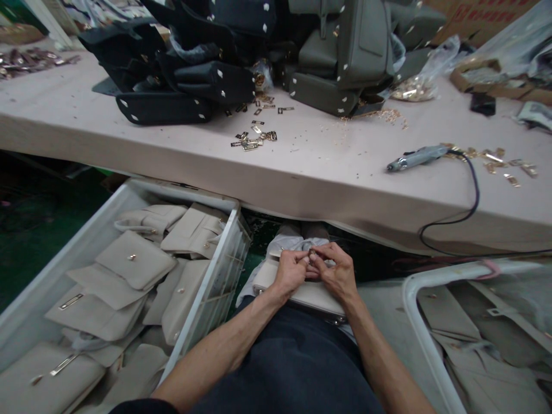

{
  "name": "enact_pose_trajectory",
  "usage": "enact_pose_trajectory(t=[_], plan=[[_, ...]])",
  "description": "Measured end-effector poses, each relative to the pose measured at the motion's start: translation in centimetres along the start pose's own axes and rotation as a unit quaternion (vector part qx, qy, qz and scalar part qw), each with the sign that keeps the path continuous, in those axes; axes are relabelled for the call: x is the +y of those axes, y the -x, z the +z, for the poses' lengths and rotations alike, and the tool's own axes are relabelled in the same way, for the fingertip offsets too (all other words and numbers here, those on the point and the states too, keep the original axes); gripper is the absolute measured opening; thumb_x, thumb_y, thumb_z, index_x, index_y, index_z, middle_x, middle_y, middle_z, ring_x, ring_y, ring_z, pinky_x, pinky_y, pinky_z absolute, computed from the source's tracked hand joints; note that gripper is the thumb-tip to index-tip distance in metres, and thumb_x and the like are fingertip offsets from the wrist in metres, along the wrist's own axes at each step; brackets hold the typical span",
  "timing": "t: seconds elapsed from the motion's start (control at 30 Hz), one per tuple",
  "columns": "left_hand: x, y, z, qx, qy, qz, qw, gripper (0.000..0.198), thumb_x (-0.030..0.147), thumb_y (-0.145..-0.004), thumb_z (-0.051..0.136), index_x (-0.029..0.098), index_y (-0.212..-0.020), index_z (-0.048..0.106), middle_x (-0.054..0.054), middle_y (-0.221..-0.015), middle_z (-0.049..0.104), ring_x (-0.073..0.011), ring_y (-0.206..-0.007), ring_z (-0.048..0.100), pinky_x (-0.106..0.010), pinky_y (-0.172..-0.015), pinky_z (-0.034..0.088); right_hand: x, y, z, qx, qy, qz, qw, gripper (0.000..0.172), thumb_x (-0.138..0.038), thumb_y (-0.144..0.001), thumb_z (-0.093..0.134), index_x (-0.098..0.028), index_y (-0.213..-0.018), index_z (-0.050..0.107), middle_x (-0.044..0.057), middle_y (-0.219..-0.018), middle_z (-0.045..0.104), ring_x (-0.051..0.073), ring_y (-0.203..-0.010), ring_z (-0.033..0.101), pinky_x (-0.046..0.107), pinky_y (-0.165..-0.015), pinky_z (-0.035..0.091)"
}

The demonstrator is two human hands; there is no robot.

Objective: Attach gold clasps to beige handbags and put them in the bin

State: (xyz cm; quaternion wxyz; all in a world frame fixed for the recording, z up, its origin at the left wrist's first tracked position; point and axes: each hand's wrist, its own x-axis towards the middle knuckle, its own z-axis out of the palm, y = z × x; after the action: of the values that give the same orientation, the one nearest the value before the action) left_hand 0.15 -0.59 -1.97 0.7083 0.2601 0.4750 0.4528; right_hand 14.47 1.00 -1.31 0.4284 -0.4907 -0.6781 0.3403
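Cream, smooth leather-look bag (317, 297) lies on wearer's lap, below table edge, under both hands. L hand (290, 275) & R hand (338, 275) meet at fingertips above it; R pinches tiny brownish-gold bit (312, 252), L fingers curled, can't tell on what. White plastic rect. crate (224, 244) w/ beige bags (135, 259) on L; grey, plastic-wrapped, pen-shaped tool (418, 158) w/ black cord on pinkish-grey table (319, 167).

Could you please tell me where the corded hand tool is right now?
In the head view, the corded hand tool lies at the right on the table, beyond the person's right hand, beside scattered gold-coloured metal pieces.
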Motion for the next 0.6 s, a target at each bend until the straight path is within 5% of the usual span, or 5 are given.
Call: enact_pose_trajectory(t=[0.2,0.37,0.6], plan=[[0.0,-0.1,-0.2,0.013,-0.017,-0.004,1.000,0.020,0.024,-0.086,0.067,0.007,-0.096,0.072,-0.009,-0.064,0.072,-0.0234,-0.058,0.074,-0.034,-0.060,0.065,0.8,-1.0,-1.3,-0.148,-0.056,0.031,0.987,0.034,-0.031,-0.092,0.067,-0.027,-0.126,0.071,0.006,-0.097,0.064,0.021,-0.088,0.059,0.035,-0.081,0.051],[-0.1,-0.2,-0.1,0.063,0.007,-0.010,0.998,0.021,0.023,-0.084,0.071,0.007,-0.096,0.066,-0.010,-0.067,0.072,-0.0223,-0.057,0.074,-0.026,-0.051,0.062,1.6,-2.0,-2.0,-0.200,-0.071,0.040,0.976,0.035,-0.035,-0.092,0.068,-0.023,-0.125,0.072,0.006,-0.093,0.064,0.021,-0.087,0.059,0.034,-0.081,0.048],[0.4,0.0,0.1,0.036,-0.032,-0.017,0.999,0.022,0.027,-0.083,0.071,0.006,-0.081,0.071,-0.011,-0.069,0.071,-0.0204,-0.057,0.074,-0.023,-0.049,0.060,1.5,-4.2,-3.6,-0.299,-0.120,0.083,0.943,0.031,-0.038,-0.088,0.074,-0.019,-0.114,0.076,0.007,-0.100,0.071,0.021,-0.091,0.062,0.032,-0.083,0.048]])
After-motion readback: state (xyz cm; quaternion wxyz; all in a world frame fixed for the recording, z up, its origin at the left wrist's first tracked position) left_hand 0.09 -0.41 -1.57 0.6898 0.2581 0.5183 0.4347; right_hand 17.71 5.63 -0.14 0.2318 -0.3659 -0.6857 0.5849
